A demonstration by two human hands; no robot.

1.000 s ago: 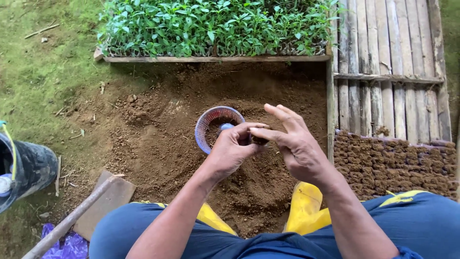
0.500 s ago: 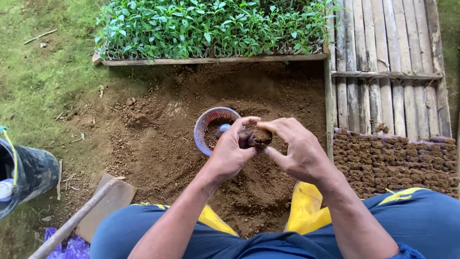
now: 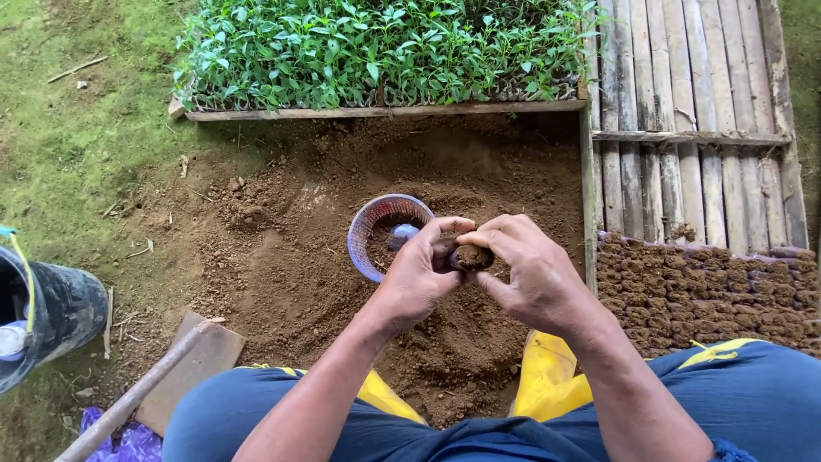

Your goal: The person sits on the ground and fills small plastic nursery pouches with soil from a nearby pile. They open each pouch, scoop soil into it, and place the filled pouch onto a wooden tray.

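Left hand point(image 3: 419, 278) and right hand point(image 3: 526, 274) are both pinching a small soil plug point(image 3: 472, 256) between fingertips, above the soil heap point(image 3: 462, 342), just near-right of the basket point(image 3: 376, 224). Plug is looking light, soft, crumbly; I'd be cupping its sides, not squeezing.

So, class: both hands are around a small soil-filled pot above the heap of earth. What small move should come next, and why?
Probably set it down at the right. The left hand and right hand already pinch the small pot, brimful of soil, and rows of filled pots lie packed beside the right knee.
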